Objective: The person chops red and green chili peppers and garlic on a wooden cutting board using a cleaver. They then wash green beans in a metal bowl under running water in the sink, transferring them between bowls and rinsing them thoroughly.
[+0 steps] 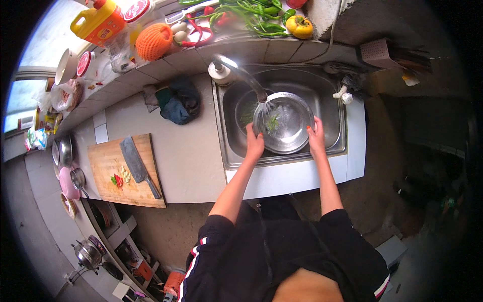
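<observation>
My left hand (255, 143) and my right hand (316, 136) grip opposite sides of a round stainless steel bowl (294, 130), thumbs on its rim. The bowl is over the basin of a steel sink (331, 132). Water sprays from the curved faucet (260, 93) into the bowl, where some green pieces of vegetable (272, 121) lie in water. More green pieces (247, 113) show left of the bowl, partly hidden by it. What lies under the bowl is hidden.
Left of the sink are a wooden cutting board (102, 158) with a cleaver (134, 160) and chopped red, green and pale pieces, and a dark cloth (181, 102). A white pump bottle (222, 73) stands at the sink's back corner. Green peppers (269, 28) lie on the ledge behind.
</observation>
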`<action>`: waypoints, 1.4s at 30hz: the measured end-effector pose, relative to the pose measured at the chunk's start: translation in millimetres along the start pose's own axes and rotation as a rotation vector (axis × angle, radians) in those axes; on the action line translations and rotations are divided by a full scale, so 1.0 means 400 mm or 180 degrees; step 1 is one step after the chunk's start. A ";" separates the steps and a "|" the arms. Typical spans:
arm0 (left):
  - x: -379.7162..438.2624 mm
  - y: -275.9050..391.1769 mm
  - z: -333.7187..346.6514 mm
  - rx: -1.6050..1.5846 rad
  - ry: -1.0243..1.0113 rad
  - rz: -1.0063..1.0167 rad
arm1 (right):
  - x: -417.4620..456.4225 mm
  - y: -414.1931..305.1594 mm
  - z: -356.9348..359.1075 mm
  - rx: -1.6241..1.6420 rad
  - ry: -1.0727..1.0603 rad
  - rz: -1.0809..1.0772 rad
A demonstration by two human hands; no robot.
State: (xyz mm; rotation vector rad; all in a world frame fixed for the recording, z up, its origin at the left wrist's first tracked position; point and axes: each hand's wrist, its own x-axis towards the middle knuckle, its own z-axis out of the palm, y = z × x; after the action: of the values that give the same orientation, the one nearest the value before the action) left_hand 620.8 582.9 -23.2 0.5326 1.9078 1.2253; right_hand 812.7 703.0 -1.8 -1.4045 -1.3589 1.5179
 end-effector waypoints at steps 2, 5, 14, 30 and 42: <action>-0.023 -0.014 -0.030 -0.0004 0.0034 -0.0170 | -0.021 0.034 0.022 0.0139 -0.0010 0.0049; -0.005 -0.038 -0.078 0.0202 0.0201 -0.0203 | -0.017 0.063 0.077 0.0273 -0.0113 0.0156; 0.036 0.031 -0.001 -0.0533 -0.0253 -0.1518 | 0.030 -0.073 0.073 -0.0882 0.0107 -0.0465; 0.042 -0.164 0.035 -0.0571 0.0481 -0.0678 | 0.100 -0.005 0.100 -0.0051 -0.0149 0.0309; 0.047 -0.061 0.028 -0.0609 -0.0178 -0.1287 | 0.068 -0.077 0.107 -0.1704 0.0330 -0.0887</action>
State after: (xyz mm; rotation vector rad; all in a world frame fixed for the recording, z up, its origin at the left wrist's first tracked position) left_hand 620.2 591.4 -54.8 0.0716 1.7209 1.0954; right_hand 760.2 725.3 15.0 -1.4934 -1.8914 0.9230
